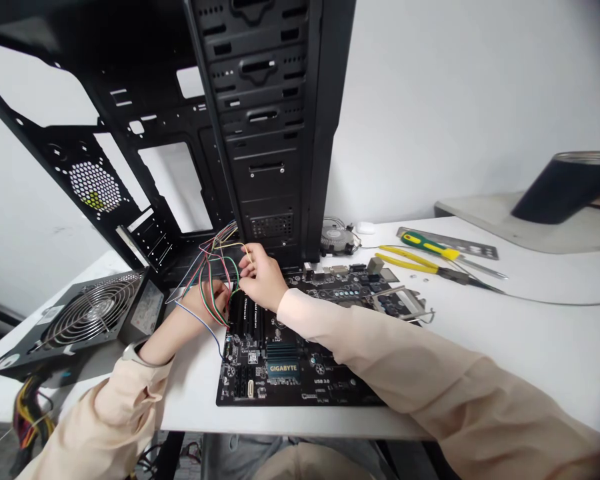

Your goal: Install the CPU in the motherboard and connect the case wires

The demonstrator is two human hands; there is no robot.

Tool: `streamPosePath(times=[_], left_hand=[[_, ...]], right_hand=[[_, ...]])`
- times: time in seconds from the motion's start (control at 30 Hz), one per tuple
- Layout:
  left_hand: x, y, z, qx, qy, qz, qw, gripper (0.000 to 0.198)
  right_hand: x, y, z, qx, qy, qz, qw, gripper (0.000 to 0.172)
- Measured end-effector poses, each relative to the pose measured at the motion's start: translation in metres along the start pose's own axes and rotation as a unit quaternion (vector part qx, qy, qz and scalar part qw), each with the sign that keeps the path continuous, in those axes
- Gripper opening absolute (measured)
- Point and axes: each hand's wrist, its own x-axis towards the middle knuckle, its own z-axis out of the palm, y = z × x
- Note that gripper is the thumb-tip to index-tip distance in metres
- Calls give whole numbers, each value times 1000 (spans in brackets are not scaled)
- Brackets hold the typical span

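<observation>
A black Gigabyte motherboard (285,370) lies flat on the white table (505,333). A bundle of thin coloured wires (215,257) runs from the open black computer case (260,133) down to the board's far left corner. My left hand (207,301) is closed around several of these wires beside the board's edge. My right hand (260,273) pinches a single wire end just above the board, close to the left hand. Both sleeves are beige.
A power supply with a round fan grille (87,313) sits at the left, its cables hanging off the table. A small cooler fan (336,237), yellow-handled pliers (420,265), a green-and-yellow screwdriver (430,247) and a metal I/O plate (473,245) lie at the right.
</observation>
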Motion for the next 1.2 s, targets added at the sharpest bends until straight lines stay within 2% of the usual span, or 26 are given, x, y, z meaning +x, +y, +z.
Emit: streamPosePath(times=[0.17,0.23,0.3,0.37,0.43,0.57,0.63,0.7,0.8,0.9,0.97,1.07,1.2], left_hand=[[3,2,1,23,-25,1,999,27],[6,3,2,31,-21,-4,999,27],[8,3,3,42,-11,-13,999,28],[9,4,5,51,5,-18,999,29],[10,4,6,57,23,-18,998,30],[11,4,10,62,53,-3,997,31],[12,3,12,63,61,4,996,31],[13,2,13,63,65,7,996,31],[13,-2,14,59,71,8,996,30],[14,-6,15,48,74,8,996,30],[15,-9,15,36,66,11,997,30],[17,-14,12,8,34,20,999,29],[16,-20,8,-38,-24,29,999,28]], right_hand=[[-3,0,-2,-53,65,-112,990,58],[-4,0,-2,-95,88,-145,981,46],[-5,-2,-2,-135,96,-156,974,26],[-8,-5,-3,-173,89,-154,969,14],[-11,-10,-5,-220,70,-177,957,18],[-16,-20,-8,-300,31,-307,902,20],[-17,-22,-7,-316,3,-348,883,22],[-17,-23,-5,-317,-44,-337,885,25],[-17,-23,-3,-267,-97,-219,934,21],[-16,-21,-2,-214,-102,-121,964,17],[-14,-18,-1,-206,-99,-100,968,18],[-12,-13,1,-198,-106,-82,971,11],[-11,-9,3,-199,-133,-92,967,7]])
